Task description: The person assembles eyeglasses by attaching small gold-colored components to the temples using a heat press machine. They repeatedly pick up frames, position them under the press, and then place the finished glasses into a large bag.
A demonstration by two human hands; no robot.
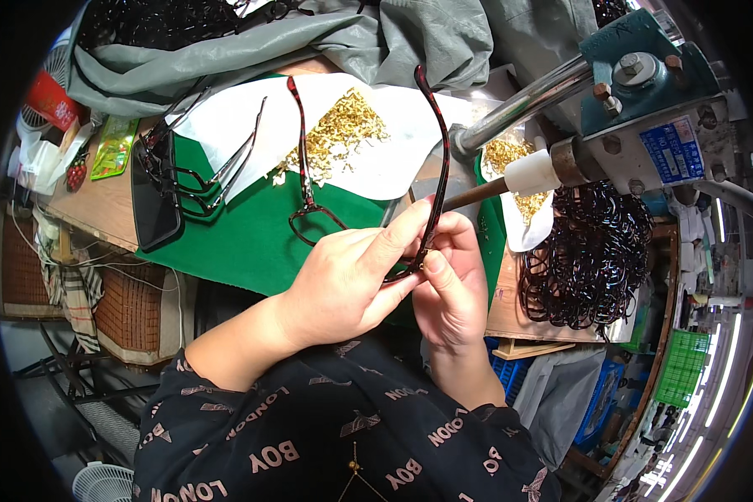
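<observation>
In front of my body, both hands hold one dark red-brown tortoiseshell eyeglass frame (445,159), its temples unfolded and pointing away from me. My left hand (339,280) is closed round the front near the bridge and hides much of it. At the right hinge corner, the thumb and fingers of my right hand (452,293) pinch the frame. Whether a tiny part sits between the fingertips cannot be made out. Just beyond the hands, a heap of small gold-coloured metal pieces (347,134) lies on a white sheet (393,171). Under that spreads a green mat (234,255).
Dark eyeglass frames (202,186) lie at the left beside a black phone (155,205). A machine head (644,84) with a metal rod (477,194) reaches in from the right. Below it are more gold pieces (506,152) and heaped dark frames (590,259). Grey cloth (443,38) lies behind.
</observation>
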